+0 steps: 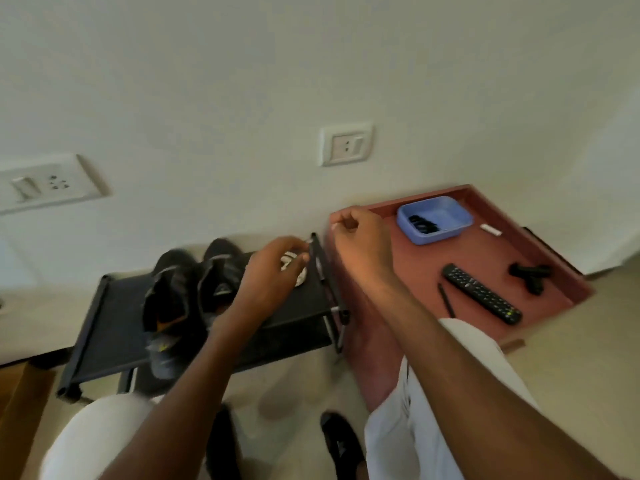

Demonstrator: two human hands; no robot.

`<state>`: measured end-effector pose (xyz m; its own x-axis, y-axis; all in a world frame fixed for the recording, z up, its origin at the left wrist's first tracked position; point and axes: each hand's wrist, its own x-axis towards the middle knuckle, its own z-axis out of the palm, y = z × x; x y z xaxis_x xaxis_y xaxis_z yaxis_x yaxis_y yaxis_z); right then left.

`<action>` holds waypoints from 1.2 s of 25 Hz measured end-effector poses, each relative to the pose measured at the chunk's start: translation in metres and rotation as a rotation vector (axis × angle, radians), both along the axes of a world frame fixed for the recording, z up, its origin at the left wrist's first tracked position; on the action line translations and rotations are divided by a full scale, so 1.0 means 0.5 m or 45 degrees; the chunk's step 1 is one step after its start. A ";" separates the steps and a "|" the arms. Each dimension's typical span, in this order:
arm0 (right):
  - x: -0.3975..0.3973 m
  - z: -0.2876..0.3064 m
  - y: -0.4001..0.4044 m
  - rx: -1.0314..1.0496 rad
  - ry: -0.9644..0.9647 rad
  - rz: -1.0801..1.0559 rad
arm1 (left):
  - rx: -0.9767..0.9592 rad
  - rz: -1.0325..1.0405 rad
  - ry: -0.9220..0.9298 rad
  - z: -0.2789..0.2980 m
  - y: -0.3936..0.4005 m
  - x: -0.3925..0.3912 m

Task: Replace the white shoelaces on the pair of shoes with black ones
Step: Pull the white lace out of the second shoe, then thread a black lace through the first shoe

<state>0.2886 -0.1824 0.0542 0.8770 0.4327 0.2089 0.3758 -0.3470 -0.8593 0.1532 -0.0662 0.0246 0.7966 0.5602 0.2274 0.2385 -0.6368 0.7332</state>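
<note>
Head view | left hand point(277, 268) and right hand point(356, 237) each pinch a white shoelace point(291, 261) end | shoes point(194, 299) left of hands, seemingly unlaced | black laces point(420, 224) — right, in blue tray point(446, 216) — apparently unthreaded

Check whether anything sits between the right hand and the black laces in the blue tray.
Nothing visible does. The right hand is raised left of the blue tray, with only bare red tabletop between it and the black laces inside. The remote lies nearer the person, off that path.
</note>
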 end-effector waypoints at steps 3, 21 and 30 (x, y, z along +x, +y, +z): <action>0.073 -0.024 -0.090 0.134 0.065 -0.190 | 0.001 -0.082 0.002 -0.029 -0.062 0.072; 0.595 -0.160 -0.114 -1.250 -0.396 0.134 | 0.715 -0.408 0.670 -0.213 -0.127 0.464; 0.636 -0.181 -0.085 -1.345 -0.390 0.139 | 0.512 -0.335 0.502 -0.200 -0.131 0.454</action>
<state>0.6067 -0.2250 -0.0362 0.7977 0.5931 -0.1094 0.5953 -0.8034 -0.0150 0.3800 -0.1320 -0.0753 0.9633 0.2655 0.0407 0.2401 -0.9191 0.3123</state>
